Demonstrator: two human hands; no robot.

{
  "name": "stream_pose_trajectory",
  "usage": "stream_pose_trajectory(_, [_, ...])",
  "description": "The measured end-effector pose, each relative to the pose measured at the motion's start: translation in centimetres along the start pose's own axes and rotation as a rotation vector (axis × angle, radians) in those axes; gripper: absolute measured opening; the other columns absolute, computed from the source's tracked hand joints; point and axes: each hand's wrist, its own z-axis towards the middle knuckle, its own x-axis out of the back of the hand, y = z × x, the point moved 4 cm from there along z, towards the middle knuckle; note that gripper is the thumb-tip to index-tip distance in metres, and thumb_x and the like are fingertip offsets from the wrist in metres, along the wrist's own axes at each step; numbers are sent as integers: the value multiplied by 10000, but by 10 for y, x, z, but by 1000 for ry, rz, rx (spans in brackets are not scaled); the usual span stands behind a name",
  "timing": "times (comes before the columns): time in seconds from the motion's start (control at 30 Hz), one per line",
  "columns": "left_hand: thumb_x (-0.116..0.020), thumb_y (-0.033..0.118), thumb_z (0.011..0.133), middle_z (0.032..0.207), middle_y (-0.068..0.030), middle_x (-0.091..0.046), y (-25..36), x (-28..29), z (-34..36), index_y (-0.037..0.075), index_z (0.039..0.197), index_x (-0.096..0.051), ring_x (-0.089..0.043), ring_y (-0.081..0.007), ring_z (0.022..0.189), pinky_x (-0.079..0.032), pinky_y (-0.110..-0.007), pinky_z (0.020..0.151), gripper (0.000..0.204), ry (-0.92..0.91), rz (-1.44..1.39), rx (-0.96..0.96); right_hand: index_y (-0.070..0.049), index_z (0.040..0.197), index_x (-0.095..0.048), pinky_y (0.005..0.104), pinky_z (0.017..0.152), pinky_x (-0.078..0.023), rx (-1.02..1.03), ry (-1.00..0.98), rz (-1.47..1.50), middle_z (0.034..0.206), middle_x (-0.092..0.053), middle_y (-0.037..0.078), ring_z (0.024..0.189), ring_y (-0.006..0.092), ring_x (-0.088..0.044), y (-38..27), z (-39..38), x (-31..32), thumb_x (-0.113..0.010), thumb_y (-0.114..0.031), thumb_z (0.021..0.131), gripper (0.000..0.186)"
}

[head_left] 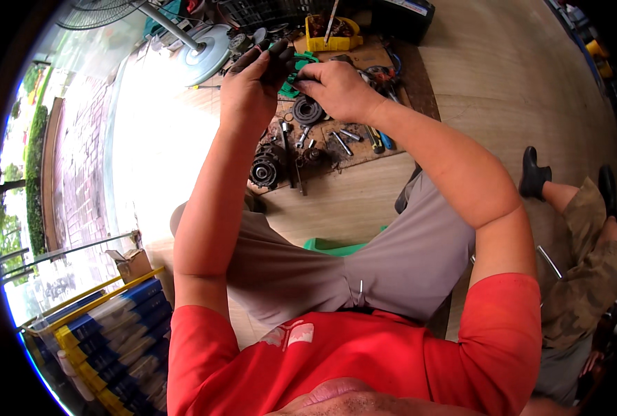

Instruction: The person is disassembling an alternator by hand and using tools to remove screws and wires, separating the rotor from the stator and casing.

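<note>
My left hand [253, 78] is raised over the far part of a work board, its blackened fingers curled. Whether a dark piece sits in them I cannot make out. Close to its right, my right hand [337, 90] has thumb and forefinger pinched together, and what they hold is too small to tell. A green part [298, 68] shows between the two hands. Below my right hand lies a dark grooved pulley [307, 110]. Nearer to me on the board are a greasy round machine part [264, 170], a ratchet-like tool [285, 136] and small metal cylinders [343, 144].
A yellow tray [333, 35] of dark bits stands at the back, beside a black box [403, 19]. A fan base [203, 57] stands at far left. Blue-and-yellow stacked bins [110, 333] are at lower left. Another person's legs [575, 201] are on the right.
</note>
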Motion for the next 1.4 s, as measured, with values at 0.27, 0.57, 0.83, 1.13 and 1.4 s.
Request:
stream_pose_trajectory(0.27, [-501,84,979,918,-113,-626,19,15,4,-21,1092,-540,-610,-222,798,-521,-330,698,159,-44,-95,42,-45,970,-655,371,656,-478,86,-11,12,781,-646,163,680,272,-617,-13,0,0,-623,-206,914,173])
stream_pose_trajectory(0.57, [-442,74,982,757,-23,-456,99,54,6,-32,1174,-486,-401,-125,623,-356,-268,619,223,-51,-131,-69,-105,957,-636,454,659,-486,220,-88,-333,799,-651,155,772,366,-629,18,-12,10,-591,-278,926,181])
stream_pose_trajectory(0.83, [-421,30,964,747,-30,-422,174,130,1,-73,1163,-461,-389,-139,641,-355,-271,637,227,-58,-182,-150,-113,947,-626,450,654,-490,197,-40,-490,817,-662,135,778,360,-631,53,-33,42,-578,-283,928,177])
stream_pose_trajectory(1.13, [-406,63,994,763,-44,-455,221,185,-15,-69,1192,-458,-398,-143,651,-365,-267,630,244,145,-196,-334,-110,907,-588,497,654,-478,47,15,-493,807,-633,195,785,414,-608,85,-49,94,-557,-282,930,177])
stream_pose_trajectory(1.4, [-366,90,1025,770,-44,-452,227,202,-15,-47,1160,-470,-393,-134,649,-363,-260,601,218,290,-312,-470,-85,957,-603,458,679,-489,-86,-1,-546,870,-646,196,833,418,-605,90,-60,162,-557,-234,942,157])
